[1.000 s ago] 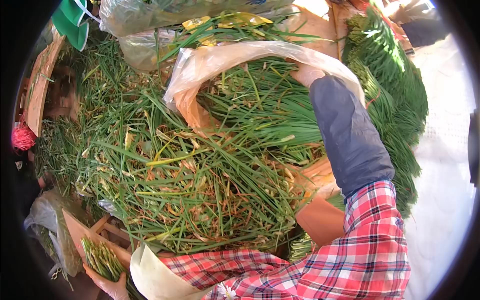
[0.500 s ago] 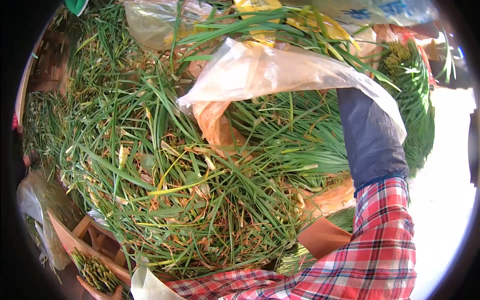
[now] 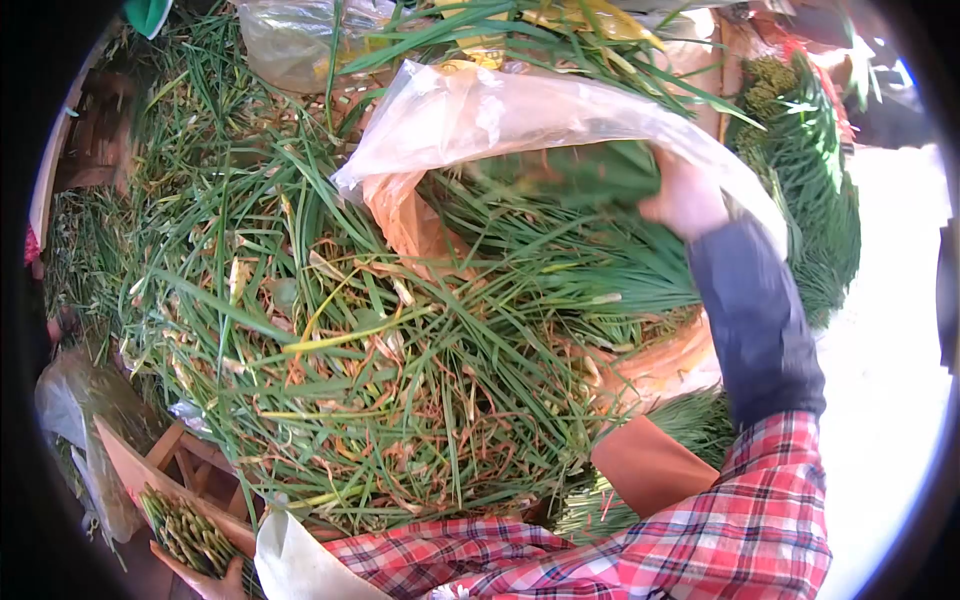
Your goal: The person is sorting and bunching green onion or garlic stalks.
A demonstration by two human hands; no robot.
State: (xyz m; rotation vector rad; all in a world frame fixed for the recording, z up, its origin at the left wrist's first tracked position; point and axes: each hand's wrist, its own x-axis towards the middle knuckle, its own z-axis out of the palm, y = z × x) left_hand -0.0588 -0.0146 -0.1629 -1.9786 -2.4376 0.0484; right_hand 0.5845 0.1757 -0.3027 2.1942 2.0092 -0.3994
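Observation:
At the lower left, my left hand (image 3: 215, 578) is wrapped round a bunch of green stalks (image 3: 190, 535), their cut ends showing. My right hand (image 3: 688, 195), blurred and with a dark sleeve cover above the wrist, is at the mouth of a clear plastic bag (image 3: 540, 105) with an orange lining. It seems closed on a blurred bunch of long green chives (image 3: 600, 175); the bag's edge hides part of the fingers. More chives (image 3: 610, 255) lie in the bag below this hand.
A large heap of loose leaves and trimmings (image 3: 400, 400) spreads across the middle. A wooden crate or stool (image 3: 180, 460) stands at lower left, beside a clear bag (image 3: 90, 430). An orange-brown flap (image 3: 650, 465) juts near my right arm. More bundled greens (image 3: 820, 210) lie at right.
My right hand, hidden under the plastic before, now shows with a blurred bunch of greens by it. The right forearm has drawn back toward me. My left hand keeps its bunch.

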